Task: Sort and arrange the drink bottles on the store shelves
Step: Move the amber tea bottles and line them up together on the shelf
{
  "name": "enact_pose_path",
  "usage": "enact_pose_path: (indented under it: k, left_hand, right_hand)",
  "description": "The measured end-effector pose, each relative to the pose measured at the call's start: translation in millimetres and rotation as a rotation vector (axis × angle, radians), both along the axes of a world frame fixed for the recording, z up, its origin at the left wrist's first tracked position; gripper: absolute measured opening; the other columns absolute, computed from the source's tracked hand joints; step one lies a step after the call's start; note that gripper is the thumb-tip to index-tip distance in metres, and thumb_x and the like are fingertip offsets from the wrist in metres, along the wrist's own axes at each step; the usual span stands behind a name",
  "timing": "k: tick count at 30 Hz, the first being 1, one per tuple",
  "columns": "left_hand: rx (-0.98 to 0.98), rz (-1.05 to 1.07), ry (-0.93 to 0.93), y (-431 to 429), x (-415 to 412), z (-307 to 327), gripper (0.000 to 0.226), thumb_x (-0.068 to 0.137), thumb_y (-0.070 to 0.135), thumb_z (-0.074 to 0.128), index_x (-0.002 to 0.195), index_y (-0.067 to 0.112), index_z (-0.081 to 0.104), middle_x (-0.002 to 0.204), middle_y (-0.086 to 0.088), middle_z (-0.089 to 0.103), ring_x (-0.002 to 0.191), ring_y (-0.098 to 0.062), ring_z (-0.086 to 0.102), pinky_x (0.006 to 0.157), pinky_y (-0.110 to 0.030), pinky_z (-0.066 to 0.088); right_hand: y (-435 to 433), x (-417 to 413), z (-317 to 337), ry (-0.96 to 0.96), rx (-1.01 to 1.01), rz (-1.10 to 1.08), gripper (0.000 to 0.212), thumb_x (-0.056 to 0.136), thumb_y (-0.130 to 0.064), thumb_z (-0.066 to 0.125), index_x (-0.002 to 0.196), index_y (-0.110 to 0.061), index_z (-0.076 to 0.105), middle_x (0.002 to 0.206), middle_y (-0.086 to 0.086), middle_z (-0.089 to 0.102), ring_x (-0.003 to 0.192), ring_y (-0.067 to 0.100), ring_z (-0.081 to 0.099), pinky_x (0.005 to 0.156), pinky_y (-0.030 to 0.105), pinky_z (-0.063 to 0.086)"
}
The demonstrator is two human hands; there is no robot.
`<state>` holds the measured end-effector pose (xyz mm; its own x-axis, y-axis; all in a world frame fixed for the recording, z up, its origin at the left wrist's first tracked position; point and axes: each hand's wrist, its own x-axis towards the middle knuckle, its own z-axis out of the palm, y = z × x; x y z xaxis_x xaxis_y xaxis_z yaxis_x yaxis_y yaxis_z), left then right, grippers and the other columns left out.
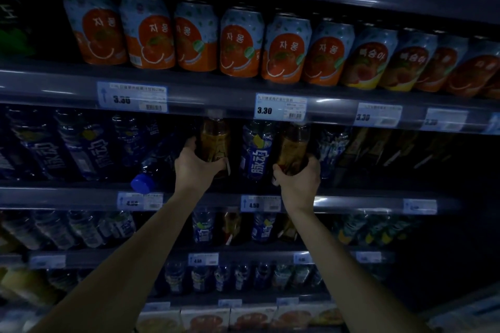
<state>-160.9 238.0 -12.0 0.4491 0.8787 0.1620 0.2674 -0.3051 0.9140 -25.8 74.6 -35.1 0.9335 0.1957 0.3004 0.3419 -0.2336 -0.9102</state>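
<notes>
Left hand (196, 170) grips one amber bottle (215, 138), right hand (299, 181) a second amber bottle (293, 146), both upright, necks up.

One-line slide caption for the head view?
Left hand grips the left amber bottle, right hand the right amber bottle, a blue bottle between.

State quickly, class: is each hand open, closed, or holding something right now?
Left hand: grips an amber bottle round its lower body.
Right hand: grips a second amber bottle the same way.
</notes>
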Motion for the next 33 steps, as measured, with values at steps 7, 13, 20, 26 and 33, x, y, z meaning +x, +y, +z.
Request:
enact_pose_path:
  k: [7,13,20,26,33]
  left_hand:
    - [0.059,-0.045,-0.046,-11,-11,-3,0.054,0.063,0.03,0.083,0.108,0.023,0.055,0.087,0.015,0.065,0.076,0.009,0.059,0.059,-0.002,0.044]
    - [0.072,-0.023,-0.112,-19,-18,-1,0.056,0.064,0.026,0.083,0.111,0.021,0.054,0.086,0.018,0.061,0.078,0.017,0.056,0.056,0.0,0.041]
    - [0.114,-0.03,-0.178,-30,-28,11,0.046,0.062,0.029,0.08,0.099,0.028,0.054,0.082,0.014,0.064,0.076,0.009,0.059,0.056,-0.004,0.044]
    - [0.113,-0.051,-0.197,-55,-41,8,0.067,0.062,0.035,0.077,0.122,0.033,0.049,0.089,0.026,0.059,0.085,0.02,0.054,0.061,0.004,0.039]
    - [0.12,-0.135,-0.182,-92,-38,6,0.06,0.062,0.037,0.077,0.116,0.037,0.051,0.091,0.024,0.062,0.087,0.016,0.057,0.064,0.0,0.043]
  right_hand:
    - [5,-8,-3,0.035,0.034,-0.059,0.078,0.068,-0.031,0.082,0.13,-0.005,0.043,0.124,0.009,0.051,0.114,0.024,0.052,0.096,0.043,0.048]
    - [3,-19,1,-0.005,0.079,-0.086,0.071,0.067,-0.029,0.082,0.125,-0.011,0.045,0.116,0.002,0.05,0.105,0.014,0.051,0.09,0.027,0.046]
    - [-8,-24,12,-0.071,0.092,-0.044,0.065,0.067,-0.032,0.08,0.12,-0.014,0.048,0.112,0.002,0.054,0.1,0.014,0.055,0.085,0.026,0.047]
    - [-23,-39,7,-0.087,0.092,-0.04,0.065,0.066,-0.032,0.08,0.12,-0.014,0.048,0.111,0.003,0.055,0.099,0.012,0.055,0.086,0.024,0.048]
    - [-55,-46,7,-0.084,0.099,-0.063,0.068,0.067,-0.033,0.08,0.123,-0.012,0.048,0.112,0.003,0.053,0.103,0.016,0.054,0.09,0.034,0.05]
